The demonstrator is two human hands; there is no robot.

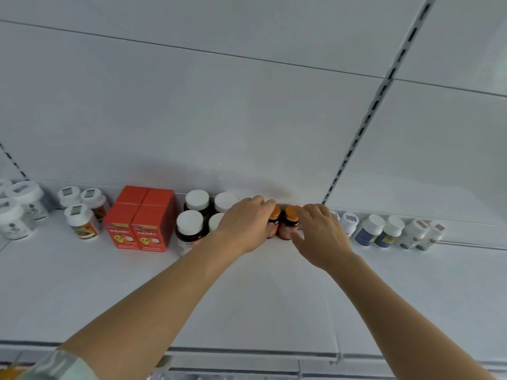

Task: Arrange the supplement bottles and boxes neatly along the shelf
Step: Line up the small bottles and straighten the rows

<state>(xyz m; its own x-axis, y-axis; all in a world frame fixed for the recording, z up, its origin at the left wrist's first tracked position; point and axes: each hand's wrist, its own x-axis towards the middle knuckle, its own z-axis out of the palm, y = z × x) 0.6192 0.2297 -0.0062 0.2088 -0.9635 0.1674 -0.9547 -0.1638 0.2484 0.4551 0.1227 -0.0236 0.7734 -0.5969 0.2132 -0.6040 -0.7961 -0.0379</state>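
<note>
Two small dark bottles with orange caps stand side by side at the back of the white shelf (82,283). My left hand (244,226) is closed around the left orange-capped bottle (273,224). My right hand (319,234) wraps the right orange-capped bottle (288,224) from its right side. Left of my hands stand dark bottles with white caps (190,229), partly hidden by my left wrist, then a block of red boxes (140,220). To the right runs a row of white-capped bottles (370,231).
More white bottles with labelled lids (81,222) stand at the far left, some near the shelf's left end (19,212). A slotted upright (365,127) runs up the white back panel. The shelf's front edge (247,352) lies close below my forearms.
</note>
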